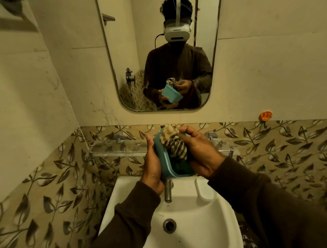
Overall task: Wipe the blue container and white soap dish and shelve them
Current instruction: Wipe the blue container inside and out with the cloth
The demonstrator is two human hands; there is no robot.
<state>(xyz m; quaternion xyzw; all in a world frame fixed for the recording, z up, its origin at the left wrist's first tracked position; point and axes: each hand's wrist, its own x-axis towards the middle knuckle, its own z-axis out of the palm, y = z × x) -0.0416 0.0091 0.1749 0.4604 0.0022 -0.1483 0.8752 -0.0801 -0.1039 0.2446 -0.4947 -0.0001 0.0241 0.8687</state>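
Above the sink I hold the blue container point(163, 160), tilted with its open mouth turned to the right. My left hand point(151, 168) grips its left wall and base. My right hand point(200, 152) is closed around a striped beige cloth point(174, 144) that is pushed into the container's mouth. A white soap dish point(205, 189) rests on the sink's back right ledge, below my right wrist. The glass shelf point(118, 148) runs along the wall behind both hands.
The white sink point(185, 234) lies below, with a metal tap point(168, 192) under the container. A mirror point(128, 49) hangs above the shelf and reflects a person holding the container. An orange hook point(265, 116) sticks to the right wall.
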